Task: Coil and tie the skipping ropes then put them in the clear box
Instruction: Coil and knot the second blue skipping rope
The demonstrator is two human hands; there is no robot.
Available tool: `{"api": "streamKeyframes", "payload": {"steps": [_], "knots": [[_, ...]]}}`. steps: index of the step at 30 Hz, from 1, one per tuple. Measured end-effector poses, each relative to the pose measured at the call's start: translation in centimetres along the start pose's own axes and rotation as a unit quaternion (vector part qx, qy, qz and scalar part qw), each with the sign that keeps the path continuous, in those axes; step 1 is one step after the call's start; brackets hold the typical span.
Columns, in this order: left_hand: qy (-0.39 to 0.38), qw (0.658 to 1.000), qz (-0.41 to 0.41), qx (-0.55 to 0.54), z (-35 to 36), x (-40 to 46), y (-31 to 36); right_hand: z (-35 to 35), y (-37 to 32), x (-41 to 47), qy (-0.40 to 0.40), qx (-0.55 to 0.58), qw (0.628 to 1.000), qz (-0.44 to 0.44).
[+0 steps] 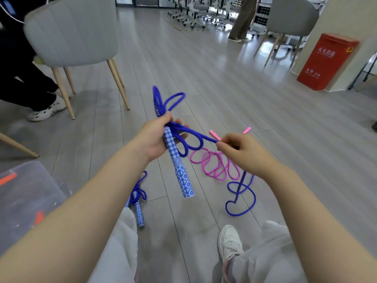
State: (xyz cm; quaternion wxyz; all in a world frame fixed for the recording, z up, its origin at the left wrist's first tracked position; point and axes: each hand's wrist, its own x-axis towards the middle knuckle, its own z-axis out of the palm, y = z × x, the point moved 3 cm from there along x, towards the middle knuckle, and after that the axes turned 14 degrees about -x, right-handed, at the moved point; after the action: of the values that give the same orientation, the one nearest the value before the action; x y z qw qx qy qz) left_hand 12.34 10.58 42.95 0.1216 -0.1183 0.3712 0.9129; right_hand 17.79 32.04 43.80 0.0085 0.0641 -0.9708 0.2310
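Blue skipping rope: looped cord, diamond-patterned handle, held above the floor; your left hand grips loops and handle together; your right hand pinches the cord, pulled taut.
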Motion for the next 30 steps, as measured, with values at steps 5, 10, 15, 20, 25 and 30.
{"api": "streamKeyframes", "payload": {"steps": [5, 10, 15, 20, 25, 30], "knots": [[0.052, 0.991, 0.055, -0.107, -1.8, 0.4, 3.7, -2.9, 2.4, -0.7, -0.005, 0.030, 0.998, 0.047], [0.084, 0.992, 0.094, -0.002, -2.7, 0.8, 3.4, -4.1, 2.5, -1.0, 0.050, 0.087, 0.993, 0.056], [0.012, 0.966, 0.085, 0.244, -0.6, -1.1, 0.9, -3.1, 0.6, -0.8, 0.086, 0.129, 0.988, 0.001], [-0.100, 0.917, 0.001, 0.387, 1.4, -3.2, -2.0, -0.7, -1.3, -0.4, 0.055, 0.087, 0.993, -0.065], [-0.134, 0.936, -0.065, 0.318, 1.7, -3.3, -3.6, 0.8, -2.3, -0.1, 0.027, 0.096, 0.994, -0.053], [-0.160, 0.927, -0.093, 0.325, 1.9, -3.4, -3.7, 1.0, -2.5, -0.1, 0.067, 0.004, 0.997, -0.036]]}}
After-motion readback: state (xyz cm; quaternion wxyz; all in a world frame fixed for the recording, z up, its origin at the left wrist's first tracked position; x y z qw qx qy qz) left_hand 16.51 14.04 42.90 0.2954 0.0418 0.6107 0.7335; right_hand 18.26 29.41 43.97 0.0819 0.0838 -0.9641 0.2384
